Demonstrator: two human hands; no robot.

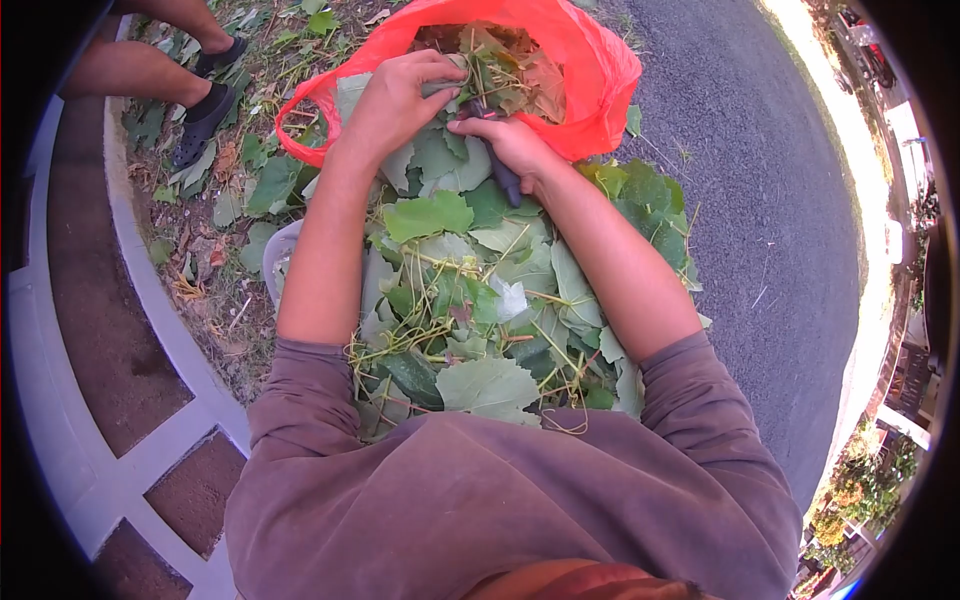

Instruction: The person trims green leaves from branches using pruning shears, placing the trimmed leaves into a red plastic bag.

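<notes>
My left hand (pixel 410 100) is closed on green leaves at the near edge of an open red plastic bag (pixel 600 75). Just right of it, my right hand (pixel 510 150) is wrapped round dark-handled pruning shears (pixel 503 175), whose head reaches towards the bag's mouth. Inside the bag lie cut stems and brownish leaves (pixel 540 85). A large heap of green leaves and curling tendrils (pixel 490 385) spreads between my forearms, up against my body.
At the upper left, another person's legs (pixel 150 72) in dark clogs (pixel 205 120) stand on leaf-strewn ground. A grey paved road (pixel 760 200) runs along the right. A pale kerb (pixel 150 270) and framed soil plots lie at the left.
</notes>
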